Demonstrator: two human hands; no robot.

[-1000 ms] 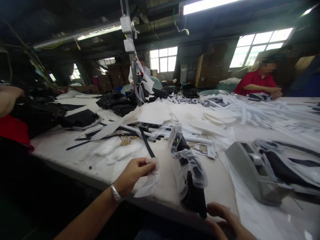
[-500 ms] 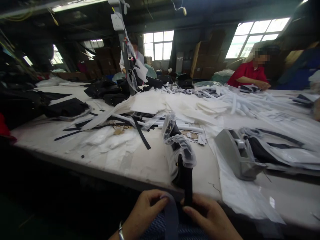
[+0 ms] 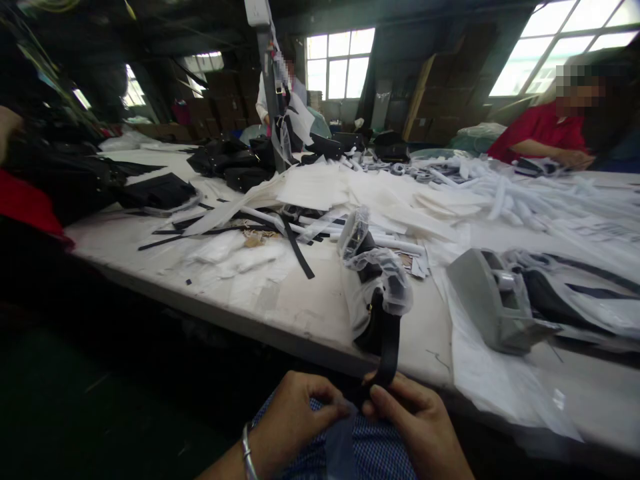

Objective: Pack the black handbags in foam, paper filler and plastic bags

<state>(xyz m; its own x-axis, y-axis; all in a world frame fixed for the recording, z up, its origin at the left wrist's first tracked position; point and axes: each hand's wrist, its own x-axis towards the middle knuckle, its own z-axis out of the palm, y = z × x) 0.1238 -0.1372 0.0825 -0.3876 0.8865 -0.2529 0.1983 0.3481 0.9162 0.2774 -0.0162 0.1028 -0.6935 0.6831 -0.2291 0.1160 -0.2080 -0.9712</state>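
Both hands (image 3: 300, 412) (image 3: 417, 415) pinched, close together

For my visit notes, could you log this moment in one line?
left hand: pinches translucent strip | right hand: holds black strap | bag: on table, partly wrapped

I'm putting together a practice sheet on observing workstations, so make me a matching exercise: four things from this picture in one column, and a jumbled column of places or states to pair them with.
Column one
1. Left hand
2. Right hand
3. Grey tape dispenser
4. Silver bangle

Column two
A. On the table, to the right of the wrapped black item in the picture
B. Holding a black strap
C. Worn on a wrist
D. Pinching a translucent strip

Right pairs: 1-D, 2-B, 3-A, 4-C
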